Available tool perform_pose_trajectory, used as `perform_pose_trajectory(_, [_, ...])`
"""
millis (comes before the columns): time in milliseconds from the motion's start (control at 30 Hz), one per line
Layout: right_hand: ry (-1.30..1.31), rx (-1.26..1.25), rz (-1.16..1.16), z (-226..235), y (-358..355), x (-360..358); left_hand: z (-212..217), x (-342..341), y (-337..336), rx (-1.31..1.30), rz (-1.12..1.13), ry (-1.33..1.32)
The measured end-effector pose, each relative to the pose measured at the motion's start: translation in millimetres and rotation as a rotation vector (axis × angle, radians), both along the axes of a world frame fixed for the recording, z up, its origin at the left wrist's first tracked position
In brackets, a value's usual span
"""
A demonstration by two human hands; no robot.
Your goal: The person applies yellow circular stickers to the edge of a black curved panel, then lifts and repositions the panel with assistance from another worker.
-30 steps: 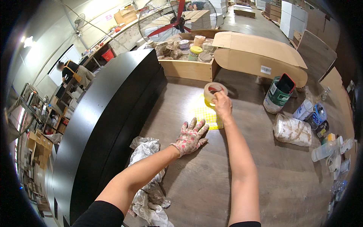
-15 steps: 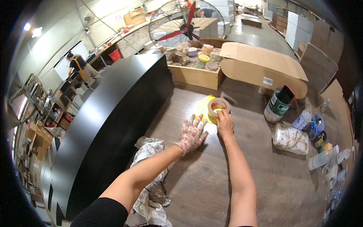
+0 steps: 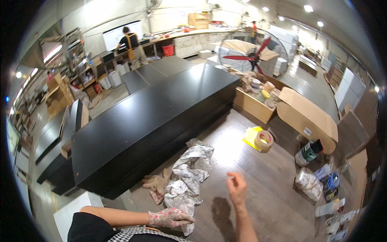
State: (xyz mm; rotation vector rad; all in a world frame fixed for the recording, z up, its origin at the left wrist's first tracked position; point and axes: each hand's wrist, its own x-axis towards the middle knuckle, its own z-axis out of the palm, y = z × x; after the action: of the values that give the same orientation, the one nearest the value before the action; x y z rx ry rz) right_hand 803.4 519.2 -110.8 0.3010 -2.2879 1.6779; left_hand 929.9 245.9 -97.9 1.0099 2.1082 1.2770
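Brown table [image 3: 266,189]: right hand [image 3: 237,188] off tape roll [image 3: 265,148], leaving it loose; fingers half-curled, empty. Left hand [image 3: 171,218] by rag [image 3: 187,169]; grip I can't tell.

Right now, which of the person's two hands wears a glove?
The left hand; a pink-dotted glove covers it, while the right hand is bare.

A pale wall [image 3: 92,16] stands at the back, and along it runs a long, cluttered, pale-topped bench [image 3: 177,35]. Bright white lamps [image 3: 308,8] shine overhead; the smooth grey floor [image 3: 298,86] reflects light. Crowded open shelves [image 3: 82,65] stand at far left.
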Motion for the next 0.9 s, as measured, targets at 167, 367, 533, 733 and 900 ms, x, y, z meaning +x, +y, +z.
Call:
perform_pose_trajectory(167, [-0.108,-0.185,0.201,29.1,-83.2,67.3,18.4,54.9,-45.9,-0.048,0.317,-0.405])
perform_pose_trajectory(367, [0.091,-0.032,0.385,59.4,-159.1,132.7,27.8,85.1,-74.0,0.365,0.523,-0.776])
perform_pose_trajectory(533, [-0.018,-0.109,0.313,54.0,-184.0,157.4,29.6,120.7,-138.2,0.158,0.427,-0.598])
perform_pose_trajectory(733, [-0.163,-0.085,0.196,70.3,-233.8,196.3,13.8,178.6,-238.5,0.151,0.542,-0.693])
perform_pose_trajectory(900, [-0.146,-0.032,0.123,94.2,-320.7,210.4,-12.6,210.5,-319.0,0.386,0.767,-0.710])
